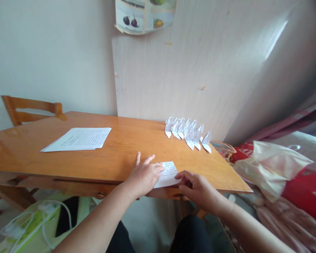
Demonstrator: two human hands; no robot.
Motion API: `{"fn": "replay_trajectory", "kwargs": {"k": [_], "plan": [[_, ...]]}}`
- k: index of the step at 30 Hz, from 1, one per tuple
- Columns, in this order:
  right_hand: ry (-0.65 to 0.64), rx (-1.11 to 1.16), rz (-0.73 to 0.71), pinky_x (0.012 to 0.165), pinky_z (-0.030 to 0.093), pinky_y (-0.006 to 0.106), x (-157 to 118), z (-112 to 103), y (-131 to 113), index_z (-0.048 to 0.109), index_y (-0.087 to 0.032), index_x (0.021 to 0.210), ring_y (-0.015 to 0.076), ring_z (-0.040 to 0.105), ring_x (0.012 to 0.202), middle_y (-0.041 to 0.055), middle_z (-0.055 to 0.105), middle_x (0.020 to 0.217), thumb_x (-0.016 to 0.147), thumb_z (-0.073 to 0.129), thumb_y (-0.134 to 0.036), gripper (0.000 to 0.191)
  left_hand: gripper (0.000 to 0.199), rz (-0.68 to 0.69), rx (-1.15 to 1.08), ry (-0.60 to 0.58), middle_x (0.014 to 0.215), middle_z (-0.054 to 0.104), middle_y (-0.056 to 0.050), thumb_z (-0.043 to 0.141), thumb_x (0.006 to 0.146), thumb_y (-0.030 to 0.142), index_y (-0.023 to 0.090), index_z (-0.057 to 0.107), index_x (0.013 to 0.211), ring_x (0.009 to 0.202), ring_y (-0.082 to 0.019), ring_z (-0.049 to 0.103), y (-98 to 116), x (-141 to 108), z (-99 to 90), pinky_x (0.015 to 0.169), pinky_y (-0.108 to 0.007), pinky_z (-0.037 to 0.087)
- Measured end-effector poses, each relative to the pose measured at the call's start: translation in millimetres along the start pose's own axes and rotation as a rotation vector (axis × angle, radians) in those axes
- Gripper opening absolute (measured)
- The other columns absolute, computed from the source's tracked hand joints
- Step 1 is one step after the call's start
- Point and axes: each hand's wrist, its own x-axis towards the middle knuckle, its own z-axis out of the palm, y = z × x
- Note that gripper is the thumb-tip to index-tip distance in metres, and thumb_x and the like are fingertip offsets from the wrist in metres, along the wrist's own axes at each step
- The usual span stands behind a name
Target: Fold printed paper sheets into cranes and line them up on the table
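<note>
A small sheet of paper (167, 175) with lines of writing lies at the near edge of the wooden table, its lower right corner curving up slightly. My left hand (144, 175) rests over the sheet's left side, fingers spread and some fingertips pressing on the paper. At the right edge, my right hand (196, 188) has its fingers curled around the raised corner, thumb below and index finger above. Beyond the hands, several folded paper figures (190, 135) with pointed upright tips stand in close rows on the table's far right part.
On the table (129, 140), a stack of written sheets (79, 138) lies to the left. A wooden chair (33, 105) stands behind the left end. Bags (271, 165) crowd the right side. Below left, cables (43, 207) lie on a green-and-white surface.
</note>
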Motion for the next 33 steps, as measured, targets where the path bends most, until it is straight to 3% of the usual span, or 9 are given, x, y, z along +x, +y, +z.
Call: {"fn": "replay_trajectory", "kwargs": {"k": [5,8,15,25,29,33], "plan": [[0.1,-0.295,-0.163,0.08,0.048,0.035,0.5,-3.4,4.5,0.068,-0.023,0.11,0.0213,0.059,0.091,0.0062,0.062,0.101,0.078,0.057,-0.009,0.036,0.023,0.06,0.033,0.034,0.115,0.072,-0.002,0.055,0.096,0.026,0.032,0.074,0.107,0.119,-0.028,0.054,-3.8,10.6,-3.2,0.115,-0.063,0.016],[0.106,-0.341,-0.237,0.091,0.048,0.039,2.5,-5.1,5.6,0.067,-0.023,0.114,0.0241,0.057,0.104,0.008,0.063,0.113,0.077,0.059,-0.009,0.04,0.021,0.07,0.027,0.029,0.104,0.073,-0.003,0.056,0.095,0.026,0.031,0.075,0.102,0.107,-0.024,0.058,-1.7,9.0,-7.0,0.113,-0.057,0.024],[0.025,-0.281,-0.269,0.098,0.047,0.043,7.7,-12.3,4.2,0.067,-0.026,0.116,0.0253,0.059,0.111,0.0058,0.068,0.122,0.079,0.063,-0.011,0.04,0.027,-0.012,-0.1,-0.073,0.122,0.071,0.002,0.058,0.093,0.028,0.038,0.07,0.115,0.132,-0.029,0.045,-6.4,-4.3,-18.2,0.114,-0.068,0.008],[-0.013,-0.199,-0.353,0.097,0.05,0.043,18.7,-21.9,14.9,0.072,-0.028,0.111,0.0241,0.062,0.112,0.0057,0.071,0.118,0.094,0.062,-0.028,0.02,0.032,-0.039,-0.124,-0.11,0.131,0.068,0.003,0.059,0.09,0.031,0.041,0.069,0.119,0.138,-0.031,0.042,-11.8,-7.4,-17.6,0.115,-0.066,0.008],[-0.071,-0.24,-0.341,0.1,0.049,0.045,14.8,-27.7,12.7,0.067,-0.028,0.123,0.0261,0.059,0.118,0.0072,0.067,0.128,0.089,0.07,-0.035,0.035,0.035,-0.037,-0.138,-0.105,0.132,0.067,0.004,0.059,0.089,0.028,0.041,0.069,0.12,0.139,-0.032,0.041,-15.7,-8.5,-13.6,0.114,-0.068,0.008],[-0.04,-0.317,-0.337,0.104,0.047,0.049,9.7,-26.0,14.7,0.061,-0.028,0.132,0.0282,0.055,0.123,0.0082,0.063,0.135,0.084,0.075,-0.033,0.051,0.039,-0.025,-0.144,-0.099,0.134,0.067,0.004,0.059,0.087,0.026,0.042,0.067,0.122,0.14,-0.033,0.039,-19.2,-10.0,-10.2,0.114,-0.068,0.007]]}}
